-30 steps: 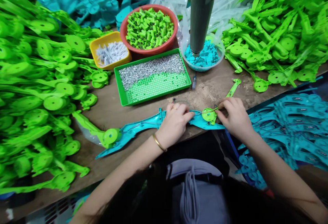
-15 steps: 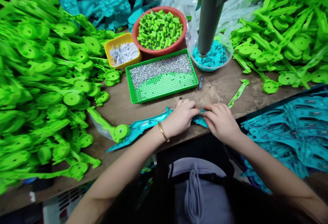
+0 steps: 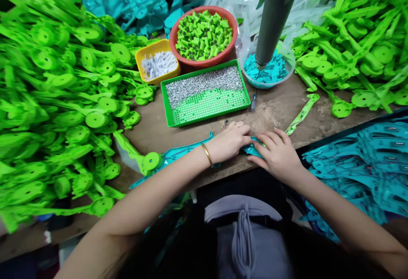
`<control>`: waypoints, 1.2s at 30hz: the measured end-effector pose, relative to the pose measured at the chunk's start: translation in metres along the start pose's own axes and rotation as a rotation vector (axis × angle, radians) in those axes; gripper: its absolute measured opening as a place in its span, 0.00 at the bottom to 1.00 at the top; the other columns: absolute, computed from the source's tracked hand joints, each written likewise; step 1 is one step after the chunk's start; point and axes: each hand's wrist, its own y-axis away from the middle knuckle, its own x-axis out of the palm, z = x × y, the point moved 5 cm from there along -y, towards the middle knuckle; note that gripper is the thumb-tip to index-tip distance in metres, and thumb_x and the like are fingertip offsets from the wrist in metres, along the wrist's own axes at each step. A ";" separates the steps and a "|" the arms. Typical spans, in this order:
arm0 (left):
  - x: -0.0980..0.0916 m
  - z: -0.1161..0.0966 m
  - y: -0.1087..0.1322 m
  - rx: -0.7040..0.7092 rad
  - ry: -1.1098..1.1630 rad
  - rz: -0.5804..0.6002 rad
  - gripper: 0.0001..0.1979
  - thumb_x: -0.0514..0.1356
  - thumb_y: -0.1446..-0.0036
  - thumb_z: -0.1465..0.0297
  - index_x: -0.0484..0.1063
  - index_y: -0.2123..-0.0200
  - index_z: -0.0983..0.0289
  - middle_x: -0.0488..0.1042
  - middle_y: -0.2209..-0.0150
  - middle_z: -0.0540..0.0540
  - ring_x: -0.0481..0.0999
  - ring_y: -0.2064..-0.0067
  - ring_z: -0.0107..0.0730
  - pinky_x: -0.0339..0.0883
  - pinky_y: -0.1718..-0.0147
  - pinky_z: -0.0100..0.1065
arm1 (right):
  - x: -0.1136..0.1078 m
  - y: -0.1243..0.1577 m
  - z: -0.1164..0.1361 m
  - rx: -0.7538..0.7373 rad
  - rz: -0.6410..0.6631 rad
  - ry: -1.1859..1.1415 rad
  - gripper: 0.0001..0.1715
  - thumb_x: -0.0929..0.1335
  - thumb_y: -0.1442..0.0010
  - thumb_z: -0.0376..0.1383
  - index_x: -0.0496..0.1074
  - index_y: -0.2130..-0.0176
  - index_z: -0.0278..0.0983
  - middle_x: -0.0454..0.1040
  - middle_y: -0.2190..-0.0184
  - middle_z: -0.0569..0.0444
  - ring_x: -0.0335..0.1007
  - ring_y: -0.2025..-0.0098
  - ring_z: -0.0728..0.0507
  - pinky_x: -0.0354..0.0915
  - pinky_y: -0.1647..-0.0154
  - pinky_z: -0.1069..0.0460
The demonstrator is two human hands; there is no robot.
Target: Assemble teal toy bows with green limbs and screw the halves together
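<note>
Hands meet at the workbench (image 3: 159,132)'s near edge: left hand (image 3: 230,143) curled down on the teal plastic piece (image 3: 178,155), whose long axis runs leftward, right hand (image 3: 278,155) spread flat on its right end.

- Left hand (image 3: 230,142): palm down, fingers curled and pressed low, fingertips meeting those of the other hand; forearm runs in from lower left.
- Right hand (image 3: 278,155): palm down, fingers (image 3: 267,139) spread flat, pointing leftward; forearm enters from lower right.
</note>
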 end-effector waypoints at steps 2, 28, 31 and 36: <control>0.001 -0.002 0.004 0.002 -0.025 -0.021 0.15 0.50 0.36 0.73 0.75 0.54 0.61 0.70 0.60 0.58 0.64 0.58 0.39 0.58 0.59 0.39 | 0.000 0.001 0.000 0.003 -0.008 0.000 0.21 0.64 0.38 0.48 0.74 0.55 0.35 0.76 0.54 0.47 0.67 0.51 0.40 0.54 0.41 0.41; 0.024 -0.009 0.098 -0.597 -0.084 -0.707 0.12 0.51 0.35 0.70 0.75 0.56 0.60 0.71 0.64 0.56 0.64 0.62 0.36 0.56 0.63 0.37 | 0.020 -0.103 0.009 -0.140 0.245 -0.131 0.20 0.61 0.35 0.35 0.69 0.45 0.40 0.75 0.58 0.49 0.67 0.61 0.44 0.56 0.62 0.49; 0.026 -0.007 0.100 -0.628 -0.018 -0.721 0.12 0.52 0.35 0.69 0.76 0.57 0.60 0.71 0.65 0.56 0.64 0.62 0.37 0.55 0.63 0.37 | 0.029 -0.110 0.013 -0.175 0.257 -0.034 0.17 0.61 0.35 0.35 0.73 0.50 0.38 0.74 0.63 0.48 0.65 0.63 0.43 0.54 0.65 0.49; 0.028 -0.002 0.103 -0.712 0.094 -0.741 0.12 0.53 0.35 0.65 0.74 0.56 0.62 0.72 0.64 0.56 0.66 0.61 0.38 0.57 0.61 0.38 | 0.030 -0.110 0.013 -0.180 0.233 0.050 0.15 0.60 0.35 0.33 0.74 0.61 0.35 0.73 0.65 0.47 0.64 0.64 0.42 0.54 0.66 0.49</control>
